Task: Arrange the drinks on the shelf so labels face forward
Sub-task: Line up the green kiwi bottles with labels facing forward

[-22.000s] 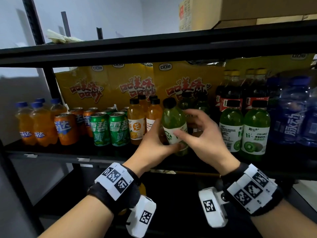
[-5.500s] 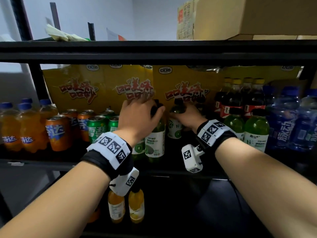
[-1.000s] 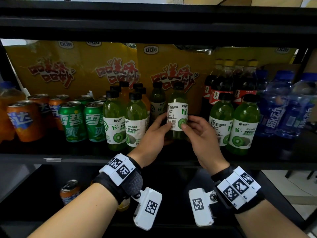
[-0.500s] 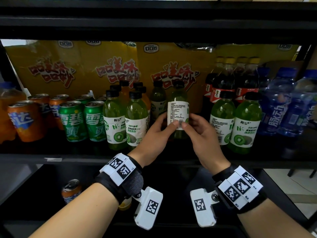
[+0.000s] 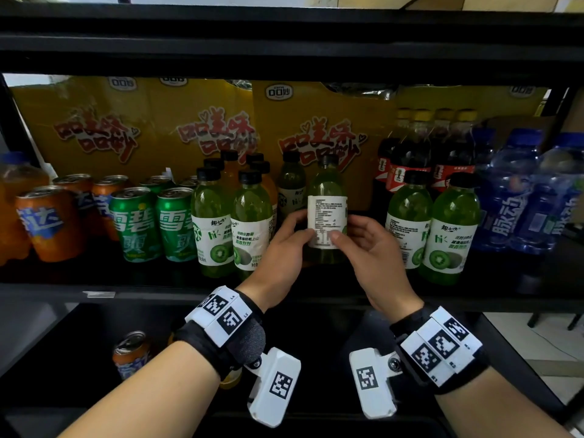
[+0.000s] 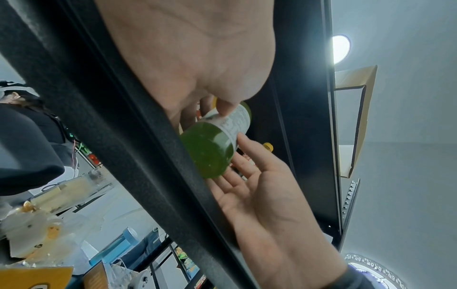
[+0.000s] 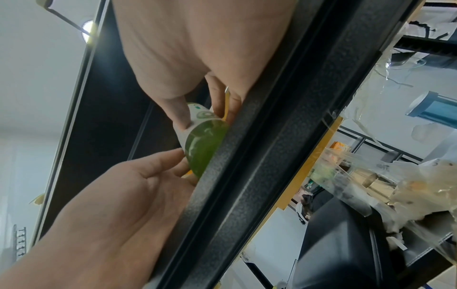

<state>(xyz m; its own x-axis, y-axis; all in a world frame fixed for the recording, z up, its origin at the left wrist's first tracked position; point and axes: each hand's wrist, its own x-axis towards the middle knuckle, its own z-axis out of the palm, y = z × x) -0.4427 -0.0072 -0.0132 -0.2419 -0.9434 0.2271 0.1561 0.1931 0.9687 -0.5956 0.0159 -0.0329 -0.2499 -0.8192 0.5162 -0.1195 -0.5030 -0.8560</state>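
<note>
Both hands hold one green kiwi drink bottle (image 5: 327, 213) upright over the middle of the shelf. My left hand (image 5: 297, 230) pinches its white label from the left and my right hand (image 5: 349, 230) from the right, thumbs in front. The label's small-print and barcode side faces me. The left wrist view shows the bottle (image 6: 207, 152) from below, between my left hand (image 6: 222, 109) and my right hand (image 6: 247, 156). In the right wrist view its green base (image 7: 204, 144) shows above the shelf rail (image 7: 259, 156), with my right hand (image 7: 197, 115) and left hand (image 7: 170, 160) on it.
Two kiwi bottles (image 5: 252, 226) stand left of the held one and two more (image 5: 452, 229) to the right. Green cans (image 5: 132, 222) and orange cans (image 5: 47, 222) fill the left; cola bottles (image 5: 410, 153) and blue bottles (image 5: 512, 197) the right. Yellow cartons (image 5: 142, 121) line the back.
The held bottle has been turned about its axis: a second ago the kiwi picture faced me, now the small-print panel does. Both hands stay on it in the same place.
</note>
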